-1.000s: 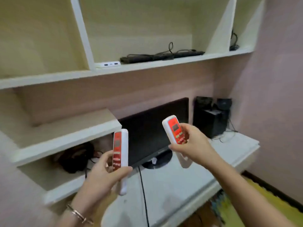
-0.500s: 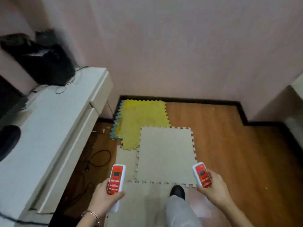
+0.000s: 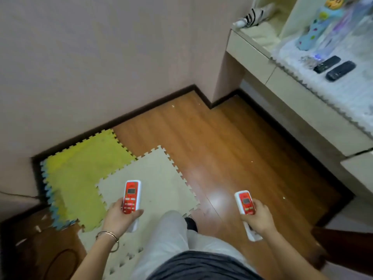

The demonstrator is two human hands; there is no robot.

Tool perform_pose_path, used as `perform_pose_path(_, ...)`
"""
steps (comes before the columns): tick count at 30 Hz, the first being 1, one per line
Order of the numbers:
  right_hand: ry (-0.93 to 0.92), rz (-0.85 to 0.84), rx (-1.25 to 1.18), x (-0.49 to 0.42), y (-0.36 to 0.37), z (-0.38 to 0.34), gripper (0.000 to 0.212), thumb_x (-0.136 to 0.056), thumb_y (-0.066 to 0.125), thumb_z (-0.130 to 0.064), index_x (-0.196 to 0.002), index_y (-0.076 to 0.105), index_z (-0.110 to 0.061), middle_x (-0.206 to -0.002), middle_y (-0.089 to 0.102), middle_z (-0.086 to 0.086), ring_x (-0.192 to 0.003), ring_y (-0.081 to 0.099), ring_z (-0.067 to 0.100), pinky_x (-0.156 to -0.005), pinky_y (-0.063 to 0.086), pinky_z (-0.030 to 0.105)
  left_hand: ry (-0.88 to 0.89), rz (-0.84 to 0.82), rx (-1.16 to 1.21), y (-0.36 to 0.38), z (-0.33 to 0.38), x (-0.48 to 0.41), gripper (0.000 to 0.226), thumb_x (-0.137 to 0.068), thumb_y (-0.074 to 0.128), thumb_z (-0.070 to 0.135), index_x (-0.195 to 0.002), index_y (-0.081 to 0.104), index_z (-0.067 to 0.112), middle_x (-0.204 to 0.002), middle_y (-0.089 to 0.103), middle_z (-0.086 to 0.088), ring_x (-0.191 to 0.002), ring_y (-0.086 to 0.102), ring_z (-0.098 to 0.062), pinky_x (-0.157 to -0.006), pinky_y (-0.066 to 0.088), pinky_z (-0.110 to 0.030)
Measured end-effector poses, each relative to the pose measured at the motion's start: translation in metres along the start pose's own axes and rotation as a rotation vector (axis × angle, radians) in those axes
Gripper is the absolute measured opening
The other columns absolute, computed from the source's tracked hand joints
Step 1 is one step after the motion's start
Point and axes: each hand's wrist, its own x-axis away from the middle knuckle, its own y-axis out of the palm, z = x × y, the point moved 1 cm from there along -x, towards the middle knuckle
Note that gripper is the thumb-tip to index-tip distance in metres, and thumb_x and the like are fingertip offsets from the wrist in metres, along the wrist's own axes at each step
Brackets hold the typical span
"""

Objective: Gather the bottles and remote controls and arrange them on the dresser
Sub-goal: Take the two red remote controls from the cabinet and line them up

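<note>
My left hand (image 3: 119, 218) grips a white remote control with a red face (image 3: 131, 196), held upright over the floor mats. My right hand (image 3: 259, 219) grips a second red-faced white remote (image 3: 245, 203), low at the right over the wood floor. The dresser (image 3: 286, 87) stands at the upper right, its top under a clear cover. Two black remotes (image 3: 327, 64) (image 3: 340, 70) lie side by side on it. Behind them stand a light blue patterned bottle (image 3: 314, 25) and a clear bottle (image 3: 339, 31).
Yellow (image 3: 84, 164) and beige (image 3: 149, 178) foam puzzle mats cover the floor at the left. Bare wood floor (image 3: 232, 150) runs toward the dresser. A pink wall corner (image 3: 203, 47) juts out left of the dresser. A striped cloth item (image 3: 254, 14) lies on its far end.
The view has swung right from the desk and monitor to the floor, and now the dresser shows at the upper right. Both hands still hold their remotes, lowered in front of me.
</note>
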Motion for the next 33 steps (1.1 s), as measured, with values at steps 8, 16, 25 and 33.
perform_pose_path(8, 0.006, 0.186, -0.204, -0.078, -0.048, -0.074, 0.064, -0.068, 0.077, -0.015, -0.126, 0.050, -0.010, -0.116, 0.062, 0.014, -0.109, 0.056, 0.033, -0.092, 0.047, 0.045, 0.062, -0.083, -0.074, 0.007, 0.078, -0.123, 0.033, -0.044, 0.070, 0.031, -0.071, 0.055, 0.019, -0.071, 0.063, -0.012, -0.063, 0.058, -0.026, -0.057, 0.040, -0.029)
perform_pose_path(16, 0.371, 0.250, -0.457, -0.134, -0.054, -0.106, 0.051, -0.072, 0.075, -0.008, -0.118, 0.056, -0.001, -0.110, 0.066, 0.023, -0.086, 0.060, 0.030, -0.084, 0.048, 0.042, 0.178, -0.302, -0.260, 0.033, 0.227, -0.276, 0.029, -0.058, 0.082, 0.020, -0.076, 0.061, 0.011, -0.085, 0.067, -0.021, -0.072, 0.059, -0.029, -0.066, 0.043, -0.032)
perform_pose_path(25, 0.659, 0.346, -0.643, -0.157, -0.080, -0.086, 0.030, -0.071, 0.074, -0.008, -0.093, 0.053, -0.007, -0.069, 0.060, 0.008, -0.049, 0.056, 0.021, -0.047, 0.044, 0.026, 0.304, -0.565, -0.497, 0.120, 0.379, -0.342, 0.051, -0.067, 0.076, 0.020, -0.109, 0.058, -0.002, -0.105, 0.063, -0.025, -0.084, 0.056, -0.032, -0.078, 0.042, -0.034)
perform_pose_path(33, 0.769, 0.340, -0.773, -0.214, -0.153, -0.038, 0.033, -0.073, 0.070, -0.003, -0.102, 0.057, 0.000, -0.068, 0.058, 0.012, -0.049, 0.051, 0.021, -0.044, 0.042, 0.025, 0.404, -0.740, -0.674, 0.251, 0.476, -0.305, 0.042, -0.063, 0.076, 0.027, -0.097, 0.061, 0.008, -0.086, 0.064, -0.014, -0.074, 0.058, -0.025, -0.062, 0.039, -0.027)
